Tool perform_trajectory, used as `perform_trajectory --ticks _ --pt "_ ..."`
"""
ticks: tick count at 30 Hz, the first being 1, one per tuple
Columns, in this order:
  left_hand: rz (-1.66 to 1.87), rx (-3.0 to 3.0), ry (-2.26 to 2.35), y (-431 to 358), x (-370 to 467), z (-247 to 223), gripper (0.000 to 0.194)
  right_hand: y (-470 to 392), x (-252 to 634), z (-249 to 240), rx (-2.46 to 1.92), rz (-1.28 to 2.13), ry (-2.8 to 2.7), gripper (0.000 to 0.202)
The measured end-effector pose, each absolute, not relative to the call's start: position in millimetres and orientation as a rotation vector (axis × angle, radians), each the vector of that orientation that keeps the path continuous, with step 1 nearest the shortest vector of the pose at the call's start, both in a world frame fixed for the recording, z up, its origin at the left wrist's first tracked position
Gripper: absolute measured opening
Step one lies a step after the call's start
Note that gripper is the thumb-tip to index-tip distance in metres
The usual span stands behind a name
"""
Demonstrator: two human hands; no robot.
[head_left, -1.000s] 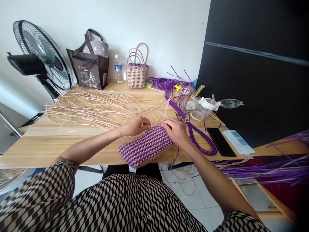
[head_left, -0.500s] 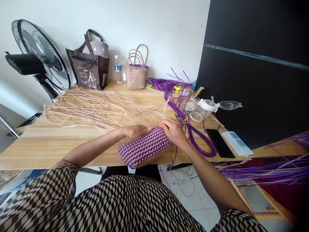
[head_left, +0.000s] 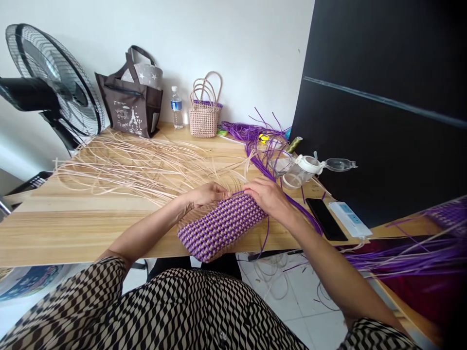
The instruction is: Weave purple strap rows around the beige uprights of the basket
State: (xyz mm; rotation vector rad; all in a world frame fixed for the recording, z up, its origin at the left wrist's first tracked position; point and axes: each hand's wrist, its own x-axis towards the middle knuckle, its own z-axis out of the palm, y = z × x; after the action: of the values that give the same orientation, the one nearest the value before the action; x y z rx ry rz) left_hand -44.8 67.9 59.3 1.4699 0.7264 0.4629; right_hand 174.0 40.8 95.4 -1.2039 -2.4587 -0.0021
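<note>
A purple and beige woven piece (head_left: 222,226) lies tilted at the table's front edge, its lower end past the edge. My left hand (head_left: 209,195) pinches at its upper edge, where loose beige strands come out. Over the upper right corner, my right hand (head_left: 268,195) is closed on the weave, thumb and fingers at the rim. A purple strand runs along the top edge between the hands. Long beige strands (head_left: 146,165) spread over the table from the piece.
Behind stand a fan (head_left: 54,82), a dark bag (head_left: 133,104), a bottle (head_left: 177,109) and a small woven basket (head_left: 204,119). To the right are purple strands (head_left: 251,136), a clear jar (head_left: 297,172), a phone (head_left: 326,219) and a power strip (head_left: 350,219).
Both hands have shifted slightly; the right hand lies flatter along the top edge. A purple strand now shows between the hands. The camera view has shifted a little.
</note>
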Motion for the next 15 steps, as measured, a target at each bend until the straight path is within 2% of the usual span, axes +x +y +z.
perform_trajectory --ticks 3,5,7,9,11,12,13,15 --pt "0.520 1.659 0.728 61 -43 74 0.038 31 174 122 -1.328 -0.147 -2.592 0.020" --pt "0.545 1.739 0.734 58 -43 80 0.040 24 169 140 -1.423 -0.089 -2.678 0.018" --pt "0.555 1.766 0.701 59 -45 80 0.040 20 161 154 -1.467 0.236 -2.741 0.017" --pt "0.544 1.750 0.641 61 -48 78 0.040 22 151 161 -1.442 0.846 -2.659 0.015" --pt "0.529 1.704 0.607 64 -50 75 0.039 29 141 160 -1.391 1.413 -2.340 0.015" --pt "0.524 1.665 0.607 64 -50 74 0.039 34 136 156 -1.391 1.567 -2.154 0.015" --pt "0.527 1.609 0.619 64 -50 74 0.038 40 132 152 -1.422 1.605 -2.003 0.016" --pt "0.564 1.458 0.665 63 -50 75 0.036 51 127 141 -1.558 1.418 -1.901 0.017"
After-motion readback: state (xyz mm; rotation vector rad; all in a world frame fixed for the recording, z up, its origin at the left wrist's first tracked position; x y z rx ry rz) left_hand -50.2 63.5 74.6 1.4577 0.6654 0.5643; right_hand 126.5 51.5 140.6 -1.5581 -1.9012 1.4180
